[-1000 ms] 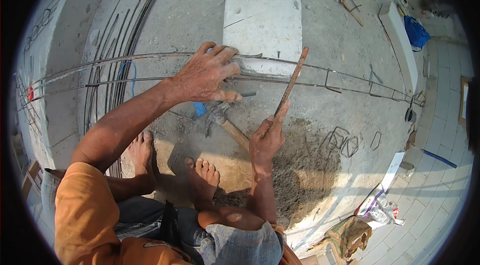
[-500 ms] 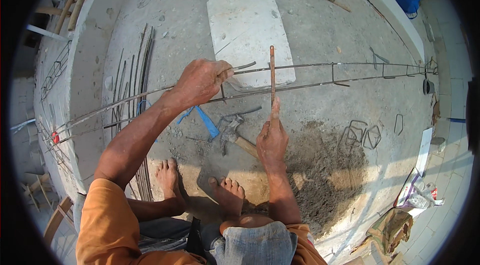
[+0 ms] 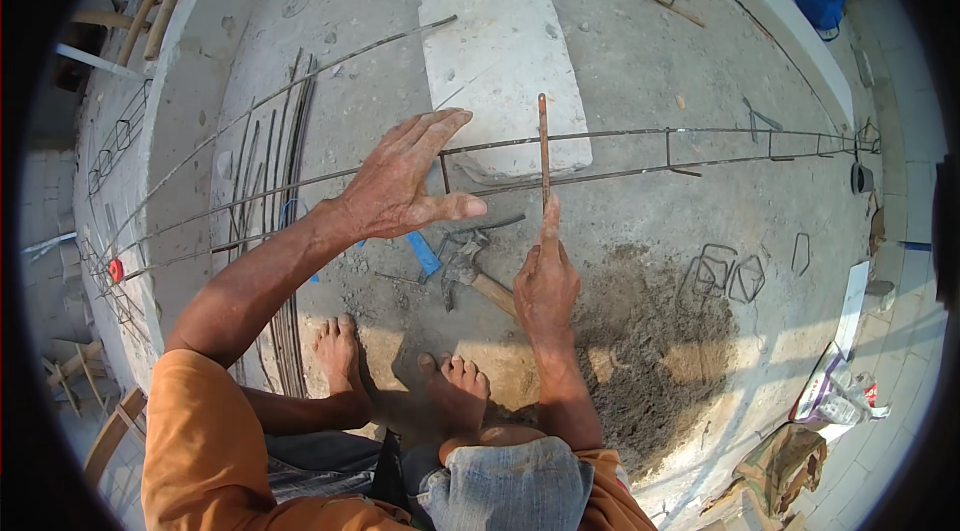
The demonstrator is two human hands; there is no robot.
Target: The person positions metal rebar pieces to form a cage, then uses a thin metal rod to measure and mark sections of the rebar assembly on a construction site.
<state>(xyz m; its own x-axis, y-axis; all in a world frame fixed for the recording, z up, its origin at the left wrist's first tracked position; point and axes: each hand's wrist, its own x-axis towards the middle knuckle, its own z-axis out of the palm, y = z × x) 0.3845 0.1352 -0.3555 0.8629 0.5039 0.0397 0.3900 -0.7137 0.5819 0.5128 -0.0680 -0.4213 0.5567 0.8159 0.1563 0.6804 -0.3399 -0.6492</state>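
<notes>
rod (image 3: 544, 136): rust-brown | slab (image 3: 500, 46): off-white | sleeve (image 3: 198, 421): orange | bag (image 3: 814, 3): blue

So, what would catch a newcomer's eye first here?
Probably the pale slab near the top centre, with a long metal-rod frame crossing its near end. Then the reddish-brown bar held in the right grip, and the open left grip at the frame, left of centre.

The person wears an orange shirt (image 3: 205, 431) with loose sleeves ending near the elbow; a small pale mark shows on the right sleeve (image 3: 603, 496). Below are blue denim trousers (image 3: 515, 486), faded almost to grey over the knee, with a black strip (image 3: 391, 481) of unclear material beside them. Left hand (image 3: 405, 181), right hand (image 3: 546, 291) and feet (image 3: 460, 393) are bare.
</notes>
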